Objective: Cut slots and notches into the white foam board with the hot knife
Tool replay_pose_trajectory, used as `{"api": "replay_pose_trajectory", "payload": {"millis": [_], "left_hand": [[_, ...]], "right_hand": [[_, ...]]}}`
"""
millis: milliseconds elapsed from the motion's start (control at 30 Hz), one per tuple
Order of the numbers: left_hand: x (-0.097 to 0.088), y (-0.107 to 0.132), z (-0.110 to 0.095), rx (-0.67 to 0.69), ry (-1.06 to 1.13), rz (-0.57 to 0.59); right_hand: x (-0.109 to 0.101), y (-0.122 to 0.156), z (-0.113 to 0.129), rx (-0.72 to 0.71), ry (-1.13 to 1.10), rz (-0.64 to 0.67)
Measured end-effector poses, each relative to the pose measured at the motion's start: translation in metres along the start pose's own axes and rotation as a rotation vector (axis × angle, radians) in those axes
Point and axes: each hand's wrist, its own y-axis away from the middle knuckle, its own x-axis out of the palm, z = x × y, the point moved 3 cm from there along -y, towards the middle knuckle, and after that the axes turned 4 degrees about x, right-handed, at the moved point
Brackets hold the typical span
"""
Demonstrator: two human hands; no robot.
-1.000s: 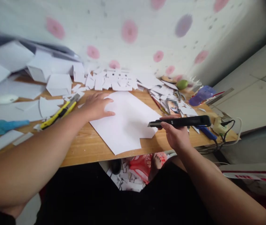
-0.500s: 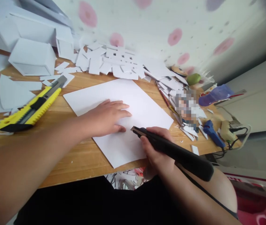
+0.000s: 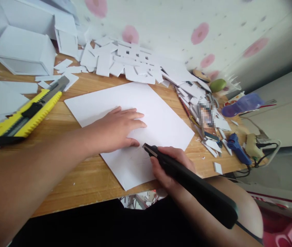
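A white foam board sheet [image 3: 166, 120] lies at an angle on the wooden table, with faint lines on its near part. My left hand [image 3: 121, 128] rests flat on it, fingers spread. My right hand [image 3: 171, 168] grips a black utility knife [image 3: 197, 188] with a long handle. Its blade tip is at the sheet, just right of my left thumb; whether it touches the surface I cannot tell. To the left, a yellow box cutter [image 3: 24, 116] lies with its blade out.
White box-like pieces [image 3: 24, 51] stand at the back left. Cut scraps [image 3: 125, 60] heap along the wall. On the right are a blue glue gun [image 3: 238, 149], a power strip [image 3: 254, 145], a purple bottle-like object [image 3: 242, 104] and a green object [image 3: 217, 85]. More scraps lie below the table edge.
The camera view has shifted slightly. The black knife's handle has swung lower, and its tip sits a little nearer the table's front edge. My left hand stays spread on the sheet.
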Motion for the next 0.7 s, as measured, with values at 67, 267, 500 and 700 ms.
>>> {"api": "replay_pose_trajectory", "payload": {"millis": [67,267,500,700], "left_hand": [[0.001,0.0001,0.0008,0.005,-0.008,-0.001],[0.003,-0.0002,0.0024,0.028,-0.012,-0.015],[0.0014,-0.0033,0.0032,-0.033,0.007,0.037],[0.002,-0.0045,0.0044,-0.045,0.03,0.024]], "right_hand": [[0.0005,0.0002,-0.0002,-0.013,0.003,0.009],[0.0021,-0.0006,0.0028,-0.056,0.006,0.057],[0.0002,0.002,0.0077,-0.075,0.073,0.092],[-0.0029,0.0072,0.0081,-0.098,0.094,0.094]]}}
